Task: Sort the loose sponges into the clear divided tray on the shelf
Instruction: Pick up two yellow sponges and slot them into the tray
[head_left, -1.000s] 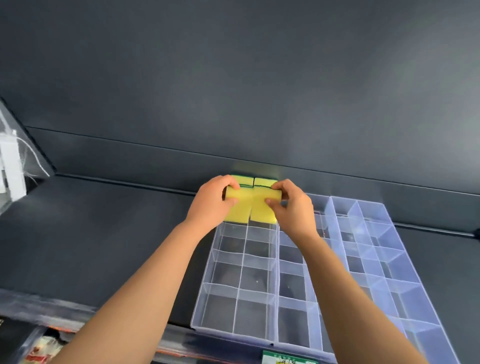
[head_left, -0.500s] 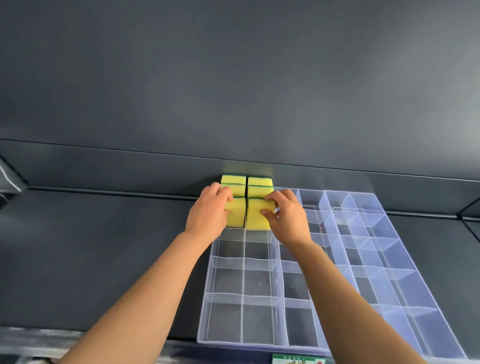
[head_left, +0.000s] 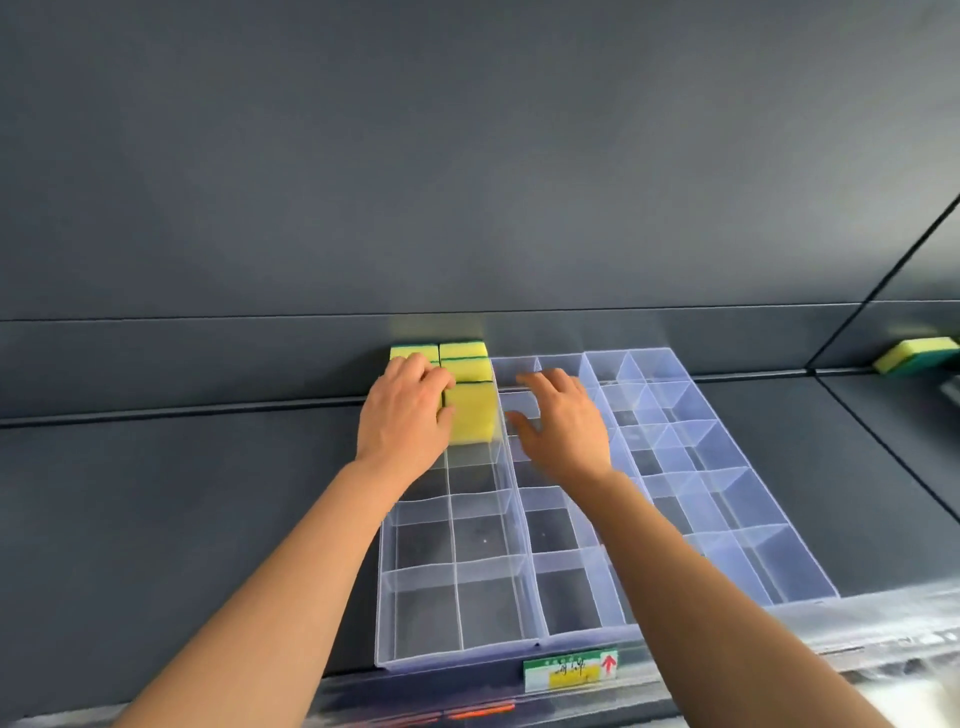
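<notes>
Just changed: my right hand (head_left: 563, 421) has come off the front-right sponge (head_left: 470, 418) and swung to the right. Half a second ago it was pressing that sponge down alongside my left hand (head_left: 408, 415).
What that means: I judge this front pair is seated, so the far-left corner of the clear tray (head_left: 457, 652) is filled and the right hand is free to fetch another sponge.
Left hand pose: palm down over the front-left cell, forearm reaching in from the lower left. The sponge I take to be under it is hidden by the hand.
Left fingers: bent at the knuckles, tips touching the left edge of the front-right sponge. I cannot tell from this angle whether they grip the hidden sponge or only press on it.
Right hand pose: palm down above the next pair of tray columns, forearm coming in from the lower right.
Right fingers: spread and nearly straight, holding nothing.
Back row: the back-left sponge (head_left: 413, 352) and back-right sponge (head_left: 464, 358) sit side by side in the rearmost cells, close to the shelf's rear wall, with green scouring edges showing.
Tray: lying flat on the dark shelf (head_left: 182, 493), its front wall at the shelf's lip.
Still loose: one loose sponge (head_left: 917, 356) lies on the neighbouring shelf at far right, well apart from the tray.
Progress: early, I judge, with most cells unfilled.
Next, likely: reach right for that sponge.
</notes>
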